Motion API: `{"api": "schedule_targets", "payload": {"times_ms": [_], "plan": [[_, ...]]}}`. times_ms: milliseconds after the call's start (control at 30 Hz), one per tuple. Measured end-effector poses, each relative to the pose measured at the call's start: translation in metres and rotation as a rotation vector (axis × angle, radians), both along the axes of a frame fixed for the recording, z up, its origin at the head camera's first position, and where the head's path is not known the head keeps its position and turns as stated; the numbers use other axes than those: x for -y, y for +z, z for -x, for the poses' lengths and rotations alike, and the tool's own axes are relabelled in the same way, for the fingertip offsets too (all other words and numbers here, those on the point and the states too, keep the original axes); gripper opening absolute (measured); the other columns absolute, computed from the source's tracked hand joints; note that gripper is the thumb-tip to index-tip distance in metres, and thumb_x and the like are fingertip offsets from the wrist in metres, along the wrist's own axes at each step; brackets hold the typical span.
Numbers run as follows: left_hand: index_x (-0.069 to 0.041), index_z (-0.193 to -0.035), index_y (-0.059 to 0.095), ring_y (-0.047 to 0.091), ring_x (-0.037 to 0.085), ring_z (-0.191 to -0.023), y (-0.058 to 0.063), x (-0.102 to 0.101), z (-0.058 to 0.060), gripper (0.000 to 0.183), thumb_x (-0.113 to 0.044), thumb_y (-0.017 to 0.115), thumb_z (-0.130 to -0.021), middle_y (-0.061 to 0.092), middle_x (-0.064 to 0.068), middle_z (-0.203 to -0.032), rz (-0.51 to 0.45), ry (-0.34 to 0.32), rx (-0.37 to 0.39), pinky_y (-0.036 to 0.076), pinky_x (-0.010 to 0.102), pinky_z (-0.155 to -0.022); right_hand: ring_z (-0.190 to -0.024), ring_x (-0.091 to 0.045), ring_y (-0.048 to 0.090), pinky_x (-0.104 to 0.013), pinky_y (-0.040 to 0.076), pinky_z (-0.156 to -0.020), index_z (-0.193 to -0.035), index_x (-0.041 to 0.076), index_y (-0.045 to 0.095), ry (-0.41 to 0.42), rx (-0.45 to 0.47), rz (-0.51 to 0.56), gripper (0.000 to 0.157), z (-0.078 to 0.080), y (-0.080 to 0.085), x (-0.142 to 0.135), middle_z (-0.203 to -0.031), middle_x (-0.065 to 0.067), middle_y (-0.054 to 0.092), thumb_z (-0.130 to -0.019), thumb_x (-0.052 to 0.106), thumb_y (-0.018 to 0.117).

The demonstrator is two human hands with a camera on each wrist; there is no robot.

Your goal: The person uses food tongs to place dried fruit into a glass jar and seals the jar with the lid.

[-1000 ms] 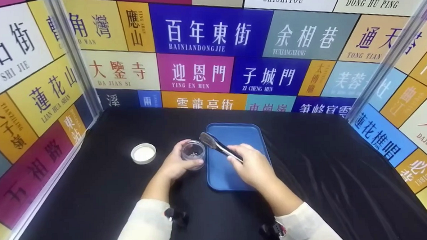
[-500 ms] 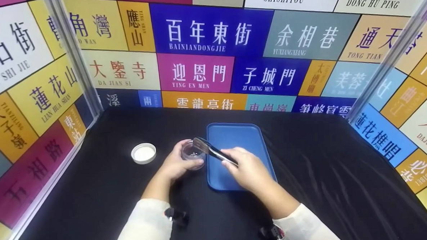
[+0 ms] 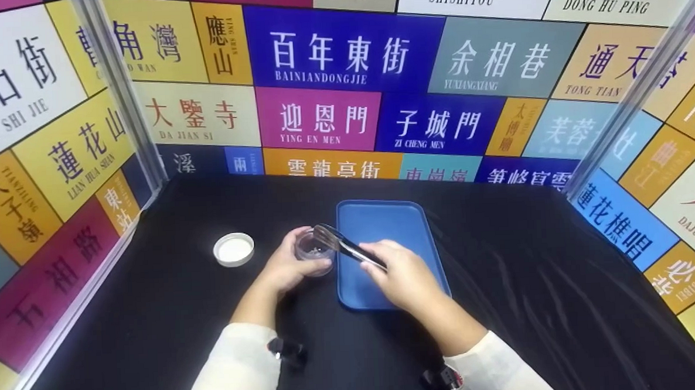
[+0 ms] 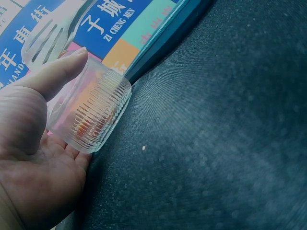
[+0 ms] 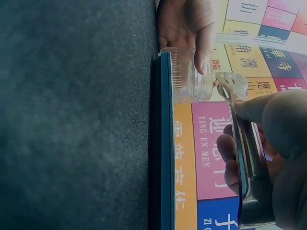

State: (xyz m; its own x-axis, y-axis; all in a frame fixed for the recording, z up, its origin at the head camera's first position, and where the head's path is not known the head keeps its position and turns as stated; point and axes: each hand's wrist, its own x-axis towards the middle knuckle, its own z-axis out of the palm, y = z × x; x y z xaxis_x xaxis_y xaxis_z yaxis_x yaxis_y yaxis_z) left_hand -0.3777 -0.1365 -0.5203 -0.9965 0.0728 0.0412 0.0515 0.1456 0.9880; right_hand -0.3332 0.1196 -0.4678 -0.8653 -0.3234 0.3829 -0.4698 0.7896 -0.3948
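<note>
In the head view my left hand point(image 3: 284, 267) grips a clear ribbed jar point(image 4: 103, 108), thumb on the near side and fingers round the far side. The jar's mouth is uncovered, and some small bits show inside, too small to name. My right hand point(image 3: 407, 277) holds metal serving tongs point(image 5: 247, 158) with slotted ends, thumb and fingers on opposite sides. The slotted ends lie over the right side of the jar's mouth. Whether the tongs pinch anything cannot be told. A white round jar lid point(image 3: 234, 250) lies left of the left hand.
A blue rectangular tray point(image 3: 383, 217) lies on the black cloth point(image 3: 503, 258), right of the jar and partly under the right hand. Printed wall panels point(image 3: 341, 54) stand behind and at both sides, joined by clear corner posts point(image 3: 630, 83).
My right hand has moved slightly left, bringing the tongs' ends from above the tray's left edge to over the jar's mouth. The left hand, jar, lid and tray have stayed put.
</note>
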Motion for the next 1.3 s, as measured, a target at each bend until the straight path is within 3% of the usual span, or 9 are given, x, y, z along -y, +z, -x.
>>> {"api": "schedule_targets", "payload": {"times_ms": [400,567,700,867,1300], "plan": [[-0.012,-0.158,0.045,0.055,0.033,-0.148,0.001,0.001,0.001,0.094,-0.014,0.095,-0.078,0.054,0.013,-0.161,-0.001,-0.002,-0.004,0.035,0.049,-0.131,-0.117,-0.025,0.073,-0.047,0.059,-0.104,-0.141,0.024,0.071,-0.011,0.001,0.004,0.042,-0.001,0.003,0.001,-0.130,-0.002,0.076,-0.101,0.033,0.076],[-0.014,-0.158,0.045,0.053,0.031,-0.148,0.002,0.001,0.003,0.095,-0.014,0.096,-0.077,0.055,0.012,-0.161,0.001,0.009,0.007,0.038,0.048,-0.129,-0.113,-0.025,0.071,-0.046,0.060,-0.100,-0.148,0.022,0.065,-0.032,-0.008,0.012,0.054,-0.002,0.005,0.003,-0.135,-0.005,0.072,-0.097,0.036,0.079],[-0.015,-0.158,0.045,0.055,0.031,-0.145,0.003,0.001,0.002,0.095,-0.014,0.095,-0.077,0.056,0.012,-0.159,-0.006,0.012,0.013,0.043,0.048,-0.126,-0.098,-0.019,0.067,-0.041,0.059,-0.091,-0.151,0.020,0.062,-0.046,-0.008,0.016,0.062,-0.001,0.005,0.003,-0.134,-0.004,0.070,-0.094,0.038,0.082],[-0.015,-0.157,0.047,0.056,0.031,-0.143,0.005,0.001,0.001,0.094,-0.015,0.095,-0.077,0.059,0.011,-0.156,0.024,0.022,-0.003,0.038,0.048,-0.128,-0.083,-0.010,0.060,-0.035,0.056,-0.079,-0.151,0.019,0.062,-0.063,0.002,0.007,0.064,0.001,0.005,0.002,-0.130,-0.002,0.068,-0.094,0.039,0.082],[-0.011,-0.156,0.046,0.055,0.035,-0.146,-0.002,0.000,0.000,0.092,-0.014,0.095,-0.078,0.057,0.015,-0.159,-0.001,0.002,-0.027,0.036,0.050,-0.130,-0.093,-0.021,0.067,-0.040,0.059,-0.086,-0.152,0.019,0.061,-0.154,0.098,0.097,0.065,0.014,0.006,-0.017,-0.137,-0.006,0.067,-0.094,0.041,0.080]]}}
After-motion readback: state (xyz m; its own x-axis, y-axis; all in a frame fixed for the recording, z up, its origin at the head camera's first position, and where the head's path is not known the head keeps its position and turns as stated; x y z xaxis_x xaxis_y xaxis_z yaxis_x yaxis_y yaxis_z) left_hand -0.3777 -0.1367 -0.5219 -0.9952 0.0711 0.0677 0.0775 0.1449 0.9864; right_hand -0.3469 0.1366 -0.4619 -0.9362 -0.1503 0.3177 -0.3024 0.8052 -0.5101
